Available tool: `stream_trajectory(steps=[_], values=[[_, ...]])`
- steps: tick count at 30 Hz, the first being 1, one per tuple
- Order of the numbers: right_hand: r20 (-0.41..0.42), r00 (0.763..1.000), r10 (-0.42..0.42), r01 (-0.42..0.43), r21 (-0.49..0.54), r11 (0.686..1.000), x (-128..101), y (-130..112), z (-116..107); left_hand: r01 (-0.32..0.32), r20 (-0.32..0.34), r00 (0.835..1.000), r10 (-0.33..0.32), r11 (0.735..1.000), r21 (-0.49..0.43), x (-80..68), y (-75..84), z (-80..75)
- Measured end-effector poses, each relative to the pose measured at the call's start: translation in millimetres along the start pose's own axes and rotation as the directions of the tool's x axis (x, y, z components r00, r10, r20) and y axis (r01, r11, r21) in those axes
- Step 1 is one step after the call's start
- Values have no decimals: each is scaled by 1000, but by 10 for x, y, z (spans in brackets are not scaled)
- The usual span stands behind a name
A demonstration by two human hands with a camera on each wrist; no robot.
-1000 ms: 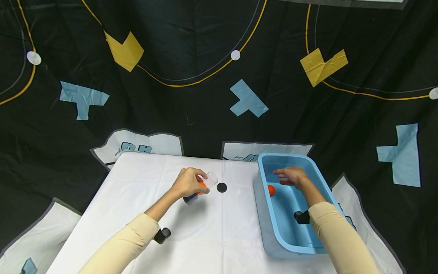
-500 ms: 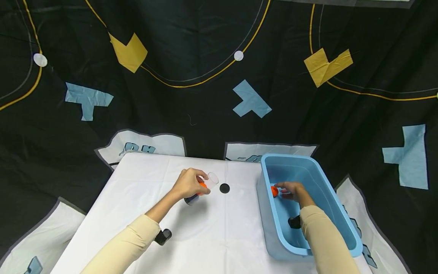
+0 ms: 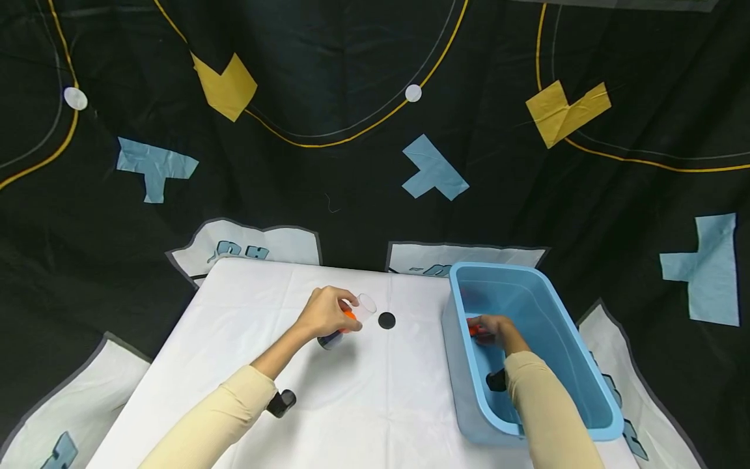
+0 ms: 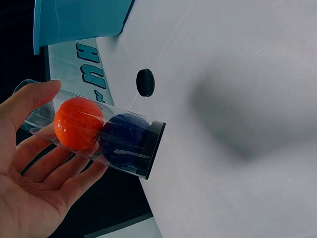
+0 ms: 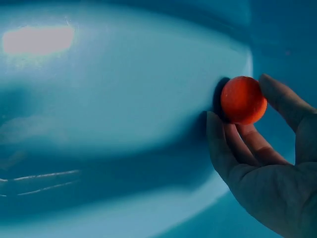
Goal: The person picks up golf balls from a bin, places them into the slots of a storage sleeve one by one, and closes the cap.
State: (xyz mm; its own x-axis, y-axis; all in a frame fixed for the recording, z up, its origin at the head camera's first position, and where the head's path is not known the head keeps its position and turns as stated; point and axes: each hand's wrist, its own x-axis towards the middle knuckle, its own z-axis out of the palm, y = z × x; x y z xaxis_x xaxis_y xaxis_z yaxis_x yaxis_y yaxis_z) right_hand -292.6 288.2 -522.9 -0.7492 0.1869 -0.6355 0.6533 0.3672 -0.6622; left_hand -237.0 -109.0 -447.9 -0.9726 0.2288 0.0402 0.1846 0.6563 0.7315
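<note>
My left hand [image 3: 323,314] grips a clear plastic tube [image 4: 94,126], thumb on one side and fingers on the other. Inside the tube an orange ball [image 4: 79,123] lies against a dark blue ball [image 4: 125,141], which sits at the black-capped end. The tube is tilted above the table, its uncapped end up. Down in the blue bin [image 3: 443,326], my right hand [image 3: 495,331] has its thumb and fingers around another orange ball [image 5: 243,100] near the bin wall. The thumb tip meets the ball's side; fingers pass partly behind it.
A round black cap [image 3: 387,320] lies on the white-covered table [image 3: 346,404], between the tube and the bin. Behind the table hangs a black cloth [image 3: 328,195] with taped shapes. A black wrist camera [image 3: 281,403] is strapped below the left sleeve.
My right hand has moved left and down inside the bin, onto the orange ball. The left hand keeps holding the tube in nearly the same place. The head view has shifted slightly.
</note>
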Motion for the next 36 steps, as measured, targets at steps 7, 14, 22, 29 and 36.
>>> stream_trajectory(steps=[7,14,22,29,36], values=[[6,1000,-15,15,-4,1000,-45,-7,-17,-2,-6,1000,2,1000,11,-7,24,-5],[47,996,-70,70,-2,998,-181,-177,-187,10,2,1000,-10,1000,10,19,48,-4],[25,963,-268,269,-82,960,-590,-592,-348,4,10,1000,-4,1000,10,39,52,13],[102,895,-434,444,-128,887,-1019,-986,-342,1,10,1000,-1,1000,8,46,75,42],[141,881,-452,466,-92,880,-1286,-1231,75,-17,12,1000,17,1000,18,74,145,68]])
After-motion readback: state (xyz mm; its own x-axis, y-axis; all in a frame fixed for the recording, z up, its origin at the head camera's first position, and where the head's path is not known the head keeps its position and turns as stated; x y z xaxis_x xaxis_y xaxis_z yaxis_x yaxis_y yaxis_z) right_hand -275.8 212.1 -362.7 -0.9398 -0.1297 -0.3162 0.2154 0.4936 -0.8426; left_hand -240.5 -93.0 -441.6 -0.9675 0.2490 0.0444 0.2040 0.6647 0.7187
